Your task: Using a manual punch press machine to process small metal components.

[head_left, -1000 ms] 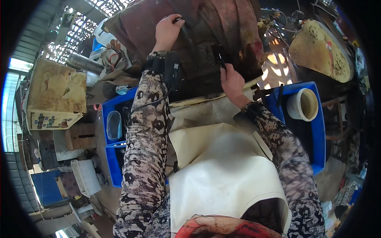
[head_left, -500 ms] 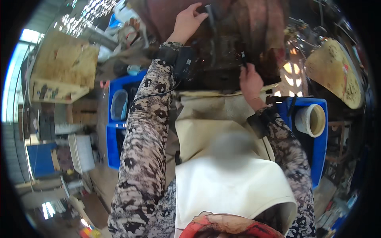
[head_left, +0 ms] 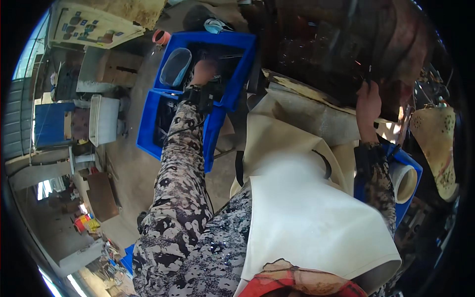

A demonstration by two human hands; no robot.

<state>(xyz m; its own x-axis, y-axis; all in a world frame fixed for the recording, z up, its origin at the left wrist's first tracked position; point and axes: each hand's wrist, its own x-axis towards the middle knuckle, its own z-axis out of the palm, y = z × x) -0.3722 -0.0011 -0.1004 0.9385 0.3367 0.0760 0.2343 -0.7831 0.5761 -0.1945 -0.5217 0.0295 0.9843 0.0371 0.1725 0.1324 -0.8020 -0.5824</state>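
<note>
My left hand (head_left: 202,73) reaches into a blue plastic bin (head_left: 241,72) on the left, beside a clear oval tub (head_left: 175,68). Its fingers are blurred and hidden among dark contents, so I cannot make out whether they hold anything. At the right, my right hand (head_left: 369,105) is closed around a thin dark rod-like tool (head_left: 370,71) pointing away from me. The tool's exact kind is too small to tell. Beyond that hand lies a dark, wet-looking brown work surface (head_left: 302,57) with small bright specks.
A second blue bin (head_left: 146,131) adjoins the first. On the right, another blue bin (head_left: 409,166) holds a cream bucket (head_left: 404,182). A pale apron (head_left: 316,218) spreads over my lap and up to the work surface's edge. A yellowish, hole-marked slab (head_left: 435,146) stands far right.
My left hand has moved from above the dark work surface down left into the blue bin. My right hand still grips the thin tool. The whole view has turned to the left.
</note>
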